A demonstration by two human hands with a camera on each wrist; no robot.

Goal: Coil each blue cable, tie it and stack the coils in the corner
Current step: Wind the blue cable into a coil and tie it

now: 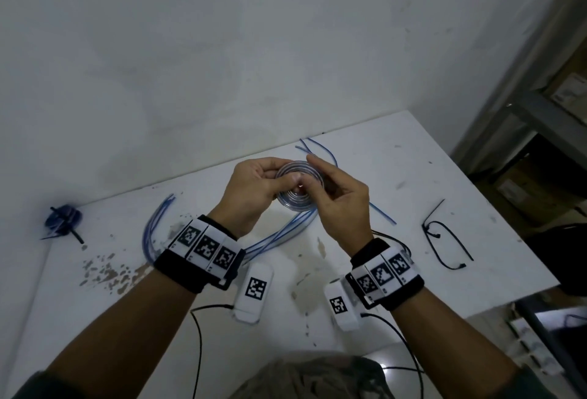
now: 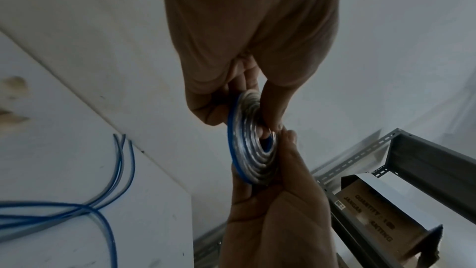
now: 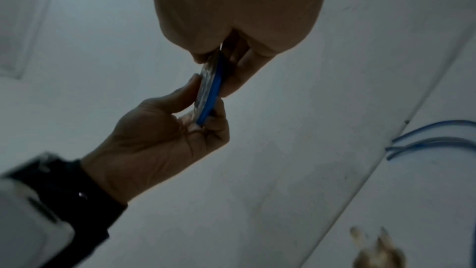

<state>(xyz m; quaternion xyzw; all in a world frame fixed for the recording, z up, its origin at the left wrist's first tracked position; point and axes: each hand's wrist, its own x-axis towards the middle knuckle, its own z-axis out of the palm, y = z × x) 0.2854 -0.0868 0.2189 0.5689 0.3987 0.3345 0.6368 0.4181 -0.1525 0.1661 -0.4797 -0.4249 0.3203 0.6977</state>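
White bench (image 1: 397, 150) carries one tied coil (image 1: 62, 215) far left of the fingers. Left hand (image 1: 251, 188) and right hand (image 1: 336, 198) pinch a half-wound coil (image 1: 293, 188). Loose cables (image 1: 152, 230) and cable ties (image 1: 444, 239) remain.

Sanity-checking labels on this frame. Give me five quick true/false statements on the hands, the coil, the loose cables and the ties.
1. Both hands hold the flat coil above the table. True: left hand and right hand pinch it from opposite sides.
2. The coil in the hands is already tied. False: no tie shows on it.
3. A finished tied coil lies at the table's far left corner. True.
4. The black zip ties lie left of the left hand. False: they lie on the table right of the right hand.
5. No uncoiled cable is left. False: loose blue cables lie on the table.
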